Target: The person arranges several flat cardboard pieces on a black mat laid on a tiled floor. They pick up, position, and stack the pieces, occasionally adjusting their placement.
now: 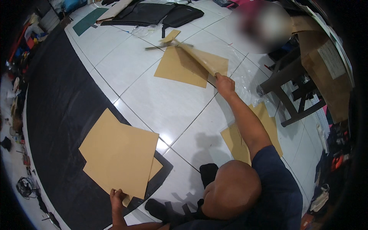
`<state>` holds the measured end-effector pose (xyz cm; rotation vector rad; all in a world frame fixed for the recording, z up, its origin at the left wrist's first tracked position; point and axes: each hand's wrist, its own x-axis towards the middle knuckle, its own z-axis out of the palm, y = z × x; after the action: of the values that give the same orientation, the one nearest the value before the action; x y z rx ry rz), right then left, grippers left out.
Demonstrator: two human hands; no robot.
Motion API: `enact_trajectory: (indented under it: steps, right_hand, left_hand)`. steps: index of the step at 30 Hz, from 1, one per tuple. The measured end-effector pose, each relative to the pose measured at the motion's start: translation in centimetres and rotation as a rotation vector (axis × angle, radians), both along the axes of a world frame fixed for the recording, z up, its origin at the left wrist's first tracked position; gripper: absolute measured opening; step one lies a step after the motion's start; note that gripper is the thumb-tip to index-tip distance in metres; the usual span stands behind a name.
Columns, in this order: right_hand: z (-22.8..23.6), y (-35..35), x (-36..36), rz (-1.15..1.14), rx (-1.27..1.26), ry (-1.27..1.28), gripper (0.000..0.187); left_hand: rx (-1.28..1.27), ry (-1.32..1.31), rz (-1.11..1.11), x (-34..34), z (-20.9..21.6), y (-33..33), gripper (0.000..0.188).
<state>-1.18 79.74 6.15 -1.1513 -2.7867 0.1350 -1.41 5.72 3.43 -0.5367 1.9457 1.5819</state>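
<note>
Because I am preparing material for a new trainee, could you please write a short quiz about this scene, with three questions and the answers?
1. Which hand is at the lower edge of the tan sheets that lie on the dark cloth?
2. True or false: the dark stool stands in the right part of the picture.
3. Fill the gap: the dark cloth lies on a floor of white ____.

Key:
1. The left hand; the right hand is stretched out to the farther tan sheets.
2. True.
3. Tiles.
</note>
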Motion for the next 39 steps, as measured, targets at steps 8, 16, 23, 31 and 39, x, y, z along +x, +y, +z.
enact_trajectory:
  steps: [8,16,23,31,39]
  right_hand:
    - [0.8,-0.2,-1.4,0.021,0.092,0.124,0.044]
    - [-1.7,0.1,-5.6,0.018,0.046,-0.062,0.045]
    - [-3.4,0.5,-9.5,-0.061,-0.131,-0.182,0.05]
    - [-4.4,-0.1,-9.4,0.093,-0.18,-0.166,0.056]
    - [-1.7,-8.1,1.1,0.442,-0.222,0.163,0.047]
  left_hand:
    - [-0.067,-0.03,0.004,-0.1,-1.1,-0.2,0.018]
    - [-0.012,-0.062,0.005,-0.1,-0.3,0.7,0.017]
    - [-0.061,-0.083,0.027,0.5,-0.4,1.2,0.015]
    - [-0.065,-0.041,0.013,0.6,-0.7,1.3,0.012]
    - [-0.076,0.025,0.01,-0.5,-2.2,-0.4,0.015]
